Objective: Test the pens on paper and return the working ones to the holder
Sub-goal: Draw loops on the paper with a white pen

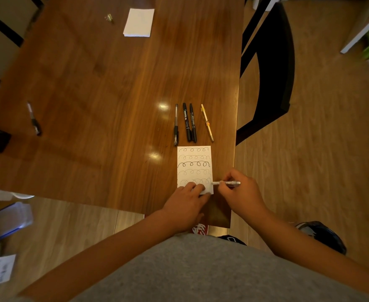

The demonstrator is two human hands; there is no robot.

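Note:
A white paper slip (194, 166) lies near the table's front right corner, marked with several rows of looped scribbles. My left hand (187, 205) presses flat on its lower edge. My right hand (241, 190) grips a white pen (227, 183), lying almost level with its tip at the paper's right edge beside the lowest row. Just beyond the paper lie a clear black-grip pen (176, 125), two black markers (190, 123) side by side and a yellow pen (207, 123). No pen holder can be made out.
Another pen (33, 118) lies alone near the wooden table's (96, 94) left edge. A white notepad (139, 22) and a small greenish object (109, 18) sit at the far end. A black chair (268, 68) stands right of the table.

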